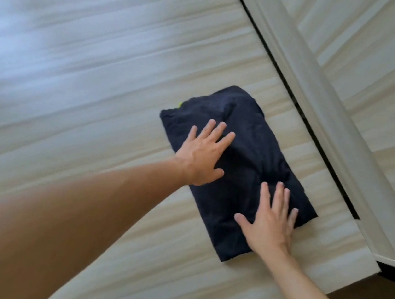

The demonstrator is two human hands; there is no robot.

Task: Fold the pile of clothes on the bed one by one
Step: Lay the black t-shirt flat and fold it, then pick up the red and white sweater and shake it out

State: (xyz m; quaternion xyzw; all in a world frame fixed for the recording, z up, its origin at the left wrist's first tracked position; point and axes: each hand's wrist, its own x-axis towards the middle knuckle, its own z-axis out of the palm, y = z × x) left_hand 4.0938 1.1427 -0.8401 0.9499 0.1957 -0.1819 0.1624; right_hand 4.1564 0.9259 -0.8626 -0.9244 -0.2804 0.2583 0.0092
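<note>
Navy folded garment (245,160) lies flat on the cream bed (99,86), pinned under both palms.
Left hand (203,155) and right hand (269,221) rest apart, fingers straight; best to sweep outward from the centre bulge between them, pressing evenly.

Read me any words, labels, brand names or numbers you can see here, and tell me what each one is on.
None can be read.
The dark folded garment shows no print or logo.
The small yellow-green bit at its far edge may be a tag; too small and blurred to read.
The bed carries no writing.
</note>
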